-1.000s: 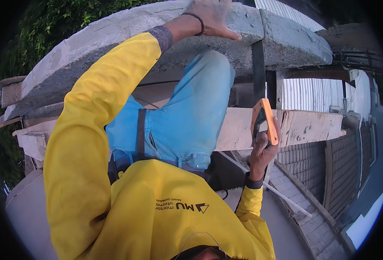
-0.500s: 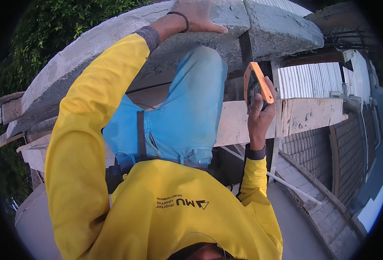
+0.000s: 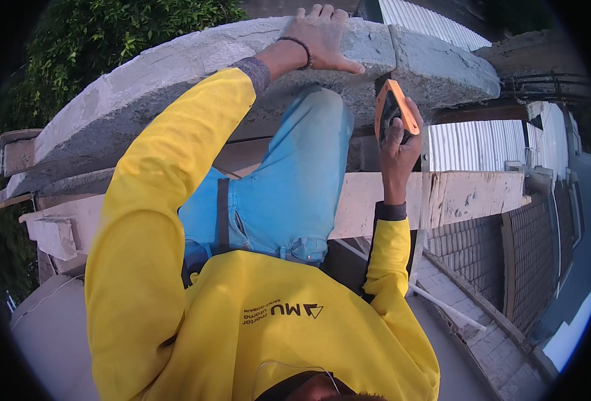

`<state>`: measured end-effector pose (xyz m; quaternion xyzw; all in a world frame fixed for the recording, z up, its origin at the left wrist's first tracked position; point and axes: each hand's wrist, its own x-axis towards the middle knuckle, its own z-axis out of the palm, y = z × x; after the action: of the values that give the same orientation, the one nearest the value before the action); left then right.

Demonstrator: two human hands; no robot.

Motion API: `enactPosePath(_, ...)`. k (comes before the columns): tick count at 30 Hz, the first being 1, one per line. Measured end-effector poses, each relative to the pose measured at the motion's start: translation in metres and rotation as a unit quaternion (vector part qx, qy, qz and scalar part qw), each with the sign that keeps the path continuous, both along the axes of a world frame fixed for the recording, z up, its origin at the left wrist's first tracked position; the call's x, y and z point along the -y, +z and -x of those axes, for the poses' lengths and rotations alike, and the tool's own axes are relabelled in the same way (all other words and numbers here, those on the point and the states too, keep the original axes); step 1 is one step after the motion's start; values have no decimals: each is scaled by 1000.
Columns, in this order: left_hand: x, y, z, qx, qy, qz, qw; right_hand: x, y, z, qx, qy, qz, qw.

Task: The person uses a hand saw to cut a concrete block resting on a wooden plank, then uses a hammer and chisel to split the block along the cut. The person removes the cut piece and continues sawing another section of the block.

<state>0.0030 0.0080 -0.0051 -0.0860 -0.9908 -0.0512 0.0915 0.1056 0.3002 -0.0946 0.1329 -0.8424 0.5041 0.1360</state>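
My left hand (image 3: 319,37) lies flat on top of a long grey concrete block (image 3: 175,73), fingers spread over its edge, a dark band on the wrist. My right hand (image 3: 397,144) grips an orange-framed hand tool (image 3: 394,107) and holds it upright against the dark gap between this block and the neighbouring grey block (image 3: 442,63). Both arms are in yellow sleeves. My knee in blue jeans (image 3: 295,187) is raised between the arms, just under the blocks.
A pale wooden plank (image 3: 469,197) runs across below the blocks. Behind it on the right are corrugated metal sheets (image 3: 473,144) and brick surfaces (image 3: 543,247) far below. Green foliage (image 3: 108,33) fills the upper left. A small concrete piece (image 3: 51,234) sits at the left.
My right hand has lifted the orange tool from plank height up to the gap between the two blocks. My left hand has stayed on the block top.
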Motion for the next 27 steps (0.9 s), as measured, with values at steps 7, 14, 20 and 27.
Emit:
enactPosePath(7, 2, -7, 5, -52, 2, 14, 999, -44, 131, -180, 194, -44, 70, 978)
enactPosePath(14, 1, -4, 6, -32, 4, 19, 999, 30, 53, -2, 18, -15, 2, 1000)
enactPosePath(20, 7, -7, 7, -41, -30, 14, 999, -54, 14, -87, 104, -30, -20, 994)
enactPosePath(27, -1, -4, 6, -16, 2, 19, 1000, -4, 122, -124, 132, -53, 56, 988)
